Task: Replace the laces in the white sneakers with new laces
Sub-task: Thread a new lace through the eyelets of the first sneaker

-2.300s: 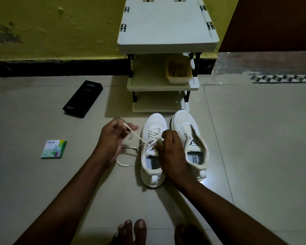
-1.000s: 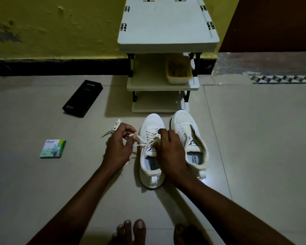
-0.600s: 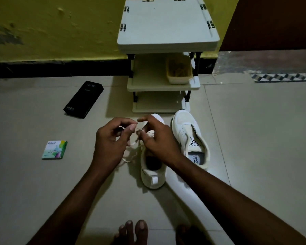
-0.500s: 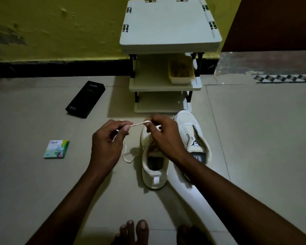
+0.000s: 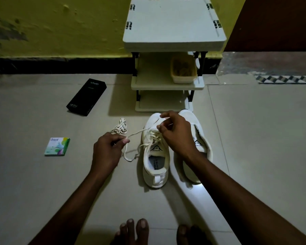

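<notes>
Since 0.5 s ago my left hand (image 5: 107, 152) has dropped down and to the left, drawing the lace (image 5: 140, 133) into a slanted line from the laced sneaker (image 5: 155, 161). Its thumb and forefinger pinch that lace. My right hand (image 5: 177, 134) sits over the sneaker's upper eyelets, fingertips curled onto the same lace. 1 slack loop of it lies on the floor (image 5: 254, 138) just beside the sneaker. A bundled lace (image 5: 120, 128) rests beyond my left hand. The 2nd sneaker (image 5: 201, 144) stands right against the laced one, partly under my right wrist.
</notes>
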{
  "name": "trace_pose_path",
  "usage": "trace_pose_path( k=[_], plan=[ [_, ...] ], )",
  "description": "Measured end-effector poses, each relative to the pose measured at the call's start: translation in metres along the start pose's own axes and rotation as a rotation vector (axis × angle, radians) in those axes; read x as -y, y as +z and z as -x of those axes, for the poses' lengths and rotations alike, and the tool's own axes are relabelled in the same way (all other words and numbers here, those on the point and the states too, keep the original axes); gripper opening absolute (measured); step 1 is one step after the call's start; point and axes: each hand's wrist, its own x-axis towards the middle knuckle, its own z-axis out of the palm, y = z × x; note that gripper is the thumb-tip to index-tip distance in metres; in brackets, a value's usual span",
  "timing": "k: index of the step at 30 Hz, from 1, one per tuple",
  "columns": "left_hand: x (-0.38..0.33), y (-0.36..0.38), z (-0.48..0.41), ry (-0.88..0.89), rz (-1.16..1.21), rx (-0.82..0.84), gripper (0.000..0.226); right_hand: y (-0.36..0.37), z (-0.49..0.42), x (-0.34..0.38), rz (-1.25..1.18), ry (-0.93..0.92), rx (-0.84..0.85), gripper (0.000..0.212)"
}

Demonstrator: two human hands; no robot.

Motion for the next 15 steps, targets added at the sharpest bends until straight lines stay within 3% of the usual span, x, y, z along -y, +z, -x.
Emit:
trace_pose_path(
  k=[7, 10, 15],
  plan=[
    [-0.044, 0.020, -0.001, -0.136, 0.433, 0.166, 0.008, -0.002, 0.033, -0.021, 0.335, -0.131, 0.020, 0.017],
    [-0.053, 0.034, 0.002, -0.175, 0.487, 0.230, 0.012, 0.001, 0.041, -0.027, 0.314, -0.124, -0.012, 0.016],
    [-0.060, 0.051, 0.007, -0.134, 0.337, 0.243, 0.017, 0.001, 0.048, -0.028, 0.095, 0.086, -0.048, 0.023]
  ],
)
